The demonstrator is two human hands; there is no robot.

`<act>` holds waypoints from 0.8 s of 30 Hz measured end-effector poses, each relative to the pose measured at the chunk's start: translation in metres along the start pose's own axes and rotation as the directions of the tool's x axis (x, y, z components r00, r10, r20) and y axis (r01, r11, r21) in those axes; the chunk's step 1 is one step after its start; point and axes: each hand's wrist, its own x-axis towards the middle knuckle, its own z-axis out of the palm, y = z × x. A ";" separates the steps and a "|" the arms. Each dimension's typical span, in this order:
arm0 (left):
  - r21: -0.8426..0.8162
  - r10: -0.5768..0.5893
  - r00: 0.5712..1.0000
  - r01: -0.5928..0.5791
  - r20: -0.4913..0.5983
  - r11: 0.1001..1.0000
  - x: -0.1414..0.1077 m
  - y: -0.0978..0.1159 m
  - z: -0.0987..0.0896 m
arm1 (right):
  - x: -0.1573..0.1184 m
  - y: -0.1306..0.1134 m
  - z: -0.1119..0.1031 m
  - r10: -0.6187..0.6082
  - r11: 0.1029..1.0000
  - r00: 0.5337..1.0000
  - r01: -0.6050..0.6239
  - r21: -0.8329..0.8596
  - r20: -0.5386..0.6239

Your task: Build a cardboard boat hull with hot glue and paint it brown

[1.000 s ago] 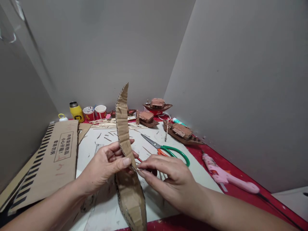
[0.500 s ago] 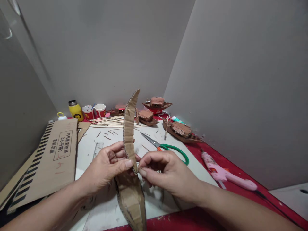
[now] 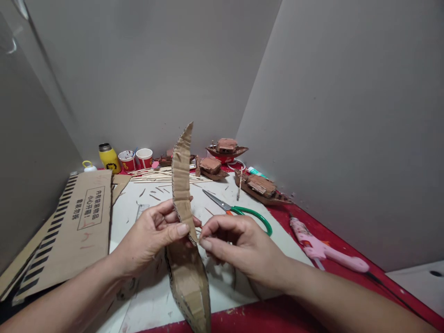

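A long curved cardboard strip [image 3: 181, 185] stands upright, its pointed tip at the top and its corrugated edge showing. My left hand [image 3: 157, 231] is closed round its lower part, thumb on the front face and fingers behind. My right hand [image 3: 236, 245] pinches at the strip's lower right corner; the fingertips cover exactly what lies between them. Below the hands is a boat-shaped cardboard hull [image 3: 187, 282] with raised sides, its near end cut off by the frame. Green-handled scissors [image 3: 239, 210] lie open just beyond my right hand.
Flat printed cardboard [image 3: 69, 231] lies at left. Behind are thin wooden sticks [image 3: 152, 175], paper cups [image 3: 144, 158], a yellow bottle [image 3: 109, 158] and several brown model boats [image 3: 260, 187]. A pink glue gun [image 3: 322, 252] with its cord rests on the red tabletop at right.
The cardboard strip has shifted slightly left and up, its tip swinging left, with my left hand following a little. My right hand keeps its pinch at the lower corner.
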 end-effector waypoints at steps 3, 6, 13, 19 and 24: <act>0.012 0.023 1.000 -0.023 -0.020 1.000 -0.001 0.001 0.001 | 0.000 -0.004 -0.004 -0.109 0.988 0.994 0.108 -0.108 -0.005; 0.034 0.029 0.999 -0.029 -0.015 0.999 -0.001 0.001 0.001 | -0.002 -0.007 -0.007 -0.233 0.948 0.971 0.214 -0.235 -0.056; 0.049 0.058 0.997 -0.056 -0.044 0.997 -0.002 -0.002 -0.001 | -0.008 -0.008 -0.003 -0.459 0.822 0.883 0.383 -0.421 -0.094; 0.101 0.072 0.992 -0.062 -0.101 0.993 -0.002 0.001 0.002 | -0.006 -0.006 -0.003 -0.569 0.648 0.820 0.495 -0.578 0.064; 0.133 0.092 0.990 -0.078 -0.103 0.988 -0.003 0.001 0.005 | -0.007 -0.003 -0.003 -0.575 0.566 0.810 0.497 -0.657 0.117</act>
